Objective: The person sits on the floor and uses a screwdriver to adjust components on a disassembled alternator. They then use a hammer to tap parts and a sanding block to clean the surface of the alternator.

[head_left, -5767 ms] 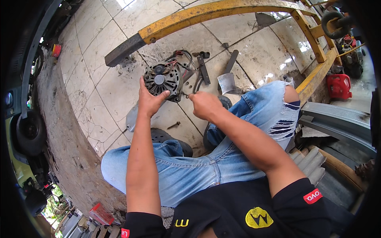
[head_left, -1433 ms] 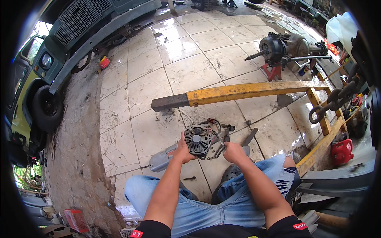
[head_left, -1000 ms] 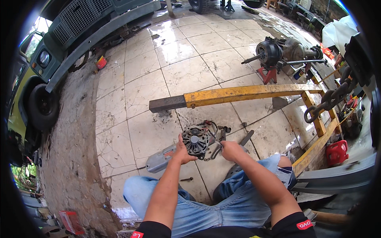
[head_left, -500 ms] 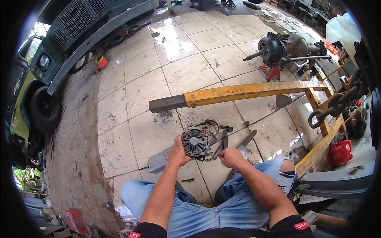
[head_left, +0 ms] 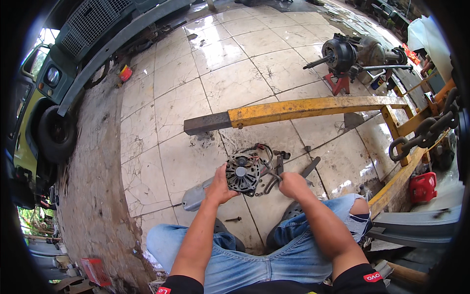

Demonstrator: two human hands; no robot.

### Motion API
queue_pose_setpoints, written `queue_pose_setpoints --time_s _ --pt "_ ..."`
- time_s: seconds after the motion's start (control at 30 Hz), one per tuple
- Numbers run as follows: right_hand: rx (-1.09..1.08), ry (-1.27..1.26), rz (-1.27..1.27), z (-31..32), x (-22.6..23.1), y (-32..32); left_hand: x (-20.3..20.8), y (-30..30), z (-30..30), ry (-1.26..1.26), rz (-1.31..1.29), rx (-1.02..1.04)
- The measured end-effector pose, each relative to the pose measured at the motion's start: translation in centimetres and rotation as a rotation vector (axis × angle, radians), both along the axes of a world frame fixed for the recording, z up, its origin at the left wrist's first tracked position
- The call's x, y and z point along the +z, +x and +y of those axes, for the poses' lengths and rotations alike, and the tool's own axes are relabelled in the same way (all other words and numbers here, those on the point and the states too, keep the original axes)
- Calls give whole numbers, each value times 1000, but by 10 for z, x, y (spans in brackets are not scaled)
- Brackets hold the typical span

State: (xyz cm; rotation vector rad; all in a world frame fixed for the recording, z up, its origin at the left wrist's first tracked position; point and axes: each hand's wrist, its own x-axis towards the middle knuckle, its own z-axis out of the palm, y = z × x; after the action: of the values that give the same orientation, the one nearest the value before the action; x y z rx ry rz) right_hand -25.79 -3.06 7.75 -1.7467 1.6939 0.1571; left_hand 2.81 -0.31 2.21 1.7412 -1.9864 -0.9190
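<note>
An alternator (head_left: pixel 249 182) with a slotted round end and wires at its top stands on the tiles between my feet. My left hand (head_left: pixel 220 187) is closed round its left side, thumb near its lower edge. My right hand (head_left: pixel 293 185) grips a slim metal hand tool (head_left: pixel 273 173) whose tip reaches the alternator's right side; its exact kind is hard to make out. Beside that lie a dark bar-like tool (head_left: pixel 280 164), a dark flat bar (head_left: pixel 311 167) and a few small parts. A grey metal housing (head_left: pixel 194 197) rests partly behind my left hand.
A bolt (head_left: pixel 234 219) lies near my left foot. Beyond the alternator stretches a yellow hoist leg (head_left: pixel 293 110), with a heavy chain (head_left: pixel 421 134) at the right. An axle assembly (head_left: pixel 339 55) rests on a red stand (head_left: pixel 338 84). A truck (head_left: pixel 54 93) stands at the left.
My right hand has shifted slightly right and up, and the slim tool in it now points at the alternator's side. The left hand keeps its hold. The view has tilted slightly.
</note>
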Motion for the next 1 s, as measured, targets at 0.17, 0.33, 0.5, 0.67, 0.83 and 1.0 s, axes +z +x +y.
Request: queue_pose_setpoints --time_s 0.17,0.33,0.5,0.67,0.83,1.0 --pt "259 91 -119 8 -1 4 -5 -11 5 -187 -165 24" --pt "4 -17 -98 -2 -4 -1 -14 -3 6 -182 -51 52" --pt "175 -26 -84 6 -11 -4 8 -5 5 -96 14 65" --pt "149 -133 -146 4 -15 -3 5 -11 -3 -72 -143 59" --pt "30 -108 -160 -1 0 2 7 -7 3 -50 -141 78" --pt "146 -65 -172 14 -12 1 1 -9 3 -98 -92 52"
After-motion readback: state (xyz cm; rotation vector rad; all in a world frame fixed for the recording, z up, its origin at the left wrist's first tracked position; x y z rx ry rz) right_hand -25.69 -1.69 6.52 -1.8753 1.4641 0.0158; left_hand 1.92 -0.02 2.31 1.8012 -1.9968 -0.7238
